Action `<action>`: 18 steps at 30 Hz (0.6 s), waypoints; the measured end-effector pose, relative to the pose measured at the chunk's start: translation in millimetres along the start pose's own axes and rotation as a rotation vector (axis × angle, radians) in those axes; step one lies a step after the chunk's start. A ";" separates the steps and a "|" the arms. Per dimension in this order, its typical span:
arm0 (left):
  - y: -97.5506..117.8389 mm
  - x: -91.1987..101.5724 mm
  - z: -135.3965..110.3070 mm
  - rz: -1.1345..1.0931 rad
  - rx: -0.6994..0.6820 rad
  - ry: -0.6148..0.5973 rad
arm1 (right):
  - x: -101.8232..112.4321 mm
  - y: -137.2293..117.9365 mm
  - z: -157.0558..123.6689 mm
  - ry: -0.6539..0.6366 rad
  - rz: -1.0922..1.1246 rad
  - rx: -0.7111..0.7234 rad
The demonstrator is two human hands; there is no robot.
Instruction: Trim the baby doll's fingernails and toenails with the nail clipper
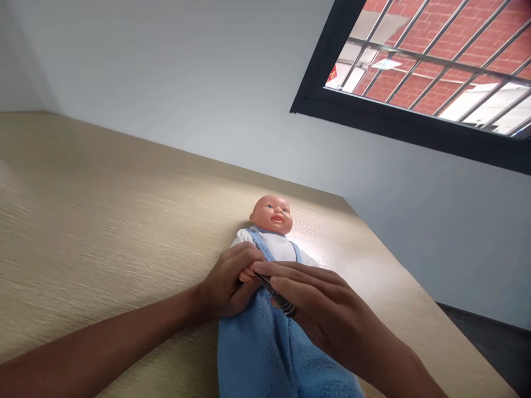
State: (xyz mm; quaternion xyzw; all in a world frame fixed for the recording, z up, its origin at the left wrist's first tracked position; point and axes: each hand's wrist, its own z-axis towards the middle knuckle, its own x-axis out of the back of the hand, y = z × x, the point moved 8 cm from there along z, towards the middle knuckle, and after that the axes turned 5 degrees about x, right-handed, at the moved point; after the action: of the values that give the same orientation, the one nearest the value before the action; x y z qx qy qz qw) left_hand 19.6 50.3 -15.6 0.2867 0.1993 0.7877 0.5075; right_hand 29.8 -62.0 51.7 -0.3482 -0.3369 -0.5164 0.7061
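A baby doll (271,224) in a white shirt and blue fleece overalls lies on its back on the wooden table (103,221), head pointing away from me. My left hand (228,284) is closed around the doll's small hand and arm. My right hand (315,301) pinches a thin dark metal tool (277,296), perhaps a nail clipper, with its tip at the doll's fingers. The blue fleece (269,354) covers the doll's lower body, and my right hand hides part of its chest.
The table's right edge (415,276) runs diagonally, with dark floor (493,337) beyond it. A pale wall rises behind the table. A black-framed barred window (415,83) sits at the upper right, showing red brick outside.
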 end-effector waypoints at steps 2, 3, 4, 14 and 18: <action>0.1 -0.2 0.0 -0.001 -0.006 0.000 | -2.4 -5.9 0.6 -0.050 -0.068 0.031; -0.1 -0.2 -0.2 -0.003 -0.008 0.002 | -4.0 -8.2 0.8 -0.079 -0.096 0.038; -0.5 -0.2 -0.5 -0.004 -0.008 0.005 | -5.7 -10.7 1.1 -0.105 -0.122 0.046; -2.5 -1.1 -0.9 -0.013 -0.010 -0.001 | -8.3 -18.4 2.9 -0.120 -0.181 0.040; -1.5 -1.3 0.1 -0.008 -0.014 -0.028 | -2.8 15.5 -11.6 -0.008 0.117 -0.217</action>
State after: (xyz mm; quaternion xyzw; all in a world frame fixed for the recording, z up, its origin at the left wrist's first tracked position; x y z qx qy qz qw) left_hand 21.2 49.7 -16.7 0.2936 0.1879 0.7828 0.5155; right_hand 45.4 -66.8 41.0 -0.4436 -0.2610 -0.5062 0.6920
